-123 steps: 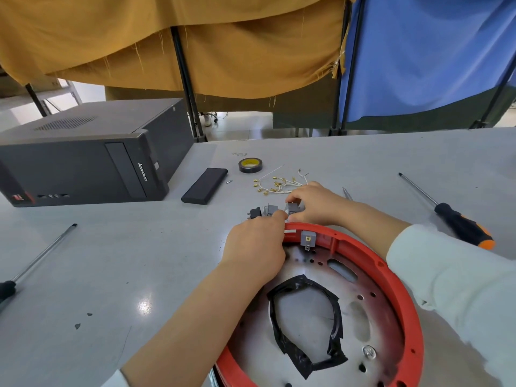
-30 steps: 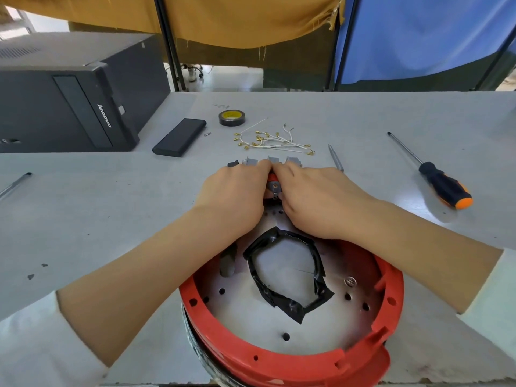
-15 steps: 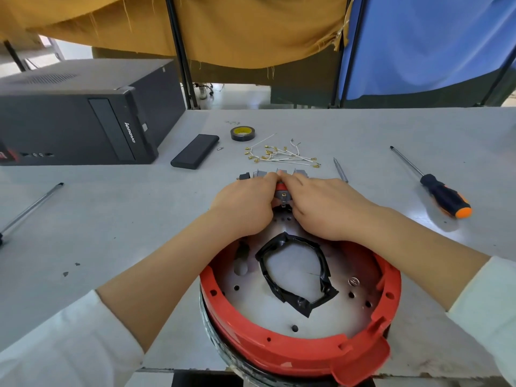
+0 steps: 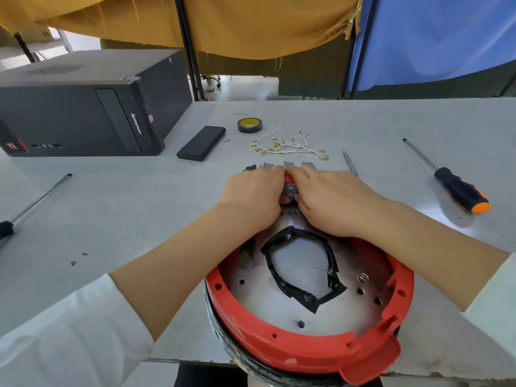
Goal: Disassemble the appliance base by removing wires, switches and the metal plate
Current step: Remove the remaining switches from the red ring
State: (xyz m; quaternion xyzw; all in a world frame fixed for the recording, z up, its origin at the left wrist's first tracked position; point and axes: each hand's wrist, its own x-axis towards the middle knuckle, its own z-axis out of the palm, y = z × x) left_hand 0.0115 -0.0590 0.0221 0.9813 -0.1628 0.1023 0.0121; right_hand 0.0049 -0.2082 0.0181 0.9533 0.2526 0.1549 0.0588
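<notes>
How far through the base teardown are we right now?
Done: wires lie loose on the table, removed switches lined up behind the hands. In hand: left hand and right hand work a switch at the red base rim. Left: metal plate.

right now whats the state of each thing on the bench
left hand: gripping the switch
right hand: gripping the switch
switch: still seated in the red base
red base: metal plate still in
wires: removed, loose on table
orange screwdriver: lying unused
</notes>
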